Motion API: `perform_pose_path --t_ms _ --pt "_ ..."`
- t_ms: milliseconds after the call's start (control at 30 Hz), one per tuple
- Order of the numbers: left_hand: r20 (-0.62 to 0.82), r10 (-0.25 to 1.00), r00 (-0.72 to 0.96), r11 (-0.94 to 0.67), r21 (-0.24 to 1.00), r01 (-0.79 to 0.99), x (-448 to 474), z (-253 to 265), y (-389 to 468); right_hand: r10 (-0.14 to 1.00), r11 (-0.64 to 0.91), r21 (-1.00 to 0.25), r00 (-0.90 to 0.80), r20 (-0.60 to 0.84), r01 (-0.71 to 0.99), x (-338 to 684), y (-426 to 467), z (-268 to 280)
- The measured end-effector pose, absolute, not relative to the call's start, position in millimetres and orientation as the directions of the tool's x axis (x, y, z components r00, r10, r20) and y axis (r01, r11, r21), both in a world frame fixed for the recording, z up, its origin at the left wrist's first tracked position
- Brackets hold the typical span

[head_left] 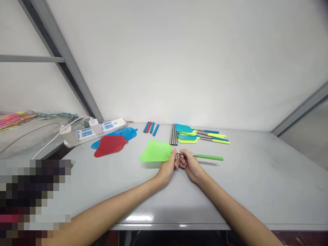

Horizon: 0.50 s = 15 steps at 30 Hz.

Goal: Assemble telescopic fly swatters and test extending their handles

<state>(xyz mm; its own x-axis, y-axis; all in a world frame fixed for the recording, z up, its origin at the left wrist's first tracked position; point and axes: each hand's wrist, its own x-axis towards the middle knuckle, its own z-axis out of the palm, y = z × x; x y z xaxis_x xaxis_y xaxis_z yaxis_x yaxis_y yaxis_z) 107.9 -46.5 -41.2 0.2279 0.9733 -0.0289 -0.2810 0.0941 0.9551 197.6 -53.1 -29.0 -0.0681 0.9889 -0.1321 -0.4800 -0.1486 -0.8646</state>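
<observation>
A green fly swatter (156,152) is held level just above the table, its perforated head to the left and its green handle to the right. My left hand (172,162) is closed around the neck where the head meets the metal rod. Close beside it, my right hand (189,162) grips the metal rod, with the handle sticking out past it. Beyond my hands lie several bare metal tubes (173,135) and a stack of blue and yellow fly swatters (188,137). A red swatter head (110,145) rests on blue swatter heads (131,132) at the left.
Blue handle grips (155,130) and a red handle grip (149,127) lie near the wall. A white power strip (102,129) with plugged-in chargers and cables runs along the table's left edge. Clear plastic bags (33,136) with colourful items sit farther left. The grey table (256,177) meets a white wall.
</observation>
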Motion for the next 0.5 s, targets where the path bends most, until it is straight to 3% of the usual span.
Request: perform_pose_path --t_ms 200,500 --pt "-0.006 0.946 0.323 0.132 0.920 -0.370 106.8 -41.7 -44.2 0.982 -0.181 -0.859 -0.143 -0.127 -0.479 200.0 -54.2 -29.5" --pt "-0.026 0.925 0.379 0.153 0.939 -0.309 105.2 -35.2 -47.1 0.980 -0.170 -0.874 -0.171 -0.101 -0.455 201.4 -57.9 -27.1"
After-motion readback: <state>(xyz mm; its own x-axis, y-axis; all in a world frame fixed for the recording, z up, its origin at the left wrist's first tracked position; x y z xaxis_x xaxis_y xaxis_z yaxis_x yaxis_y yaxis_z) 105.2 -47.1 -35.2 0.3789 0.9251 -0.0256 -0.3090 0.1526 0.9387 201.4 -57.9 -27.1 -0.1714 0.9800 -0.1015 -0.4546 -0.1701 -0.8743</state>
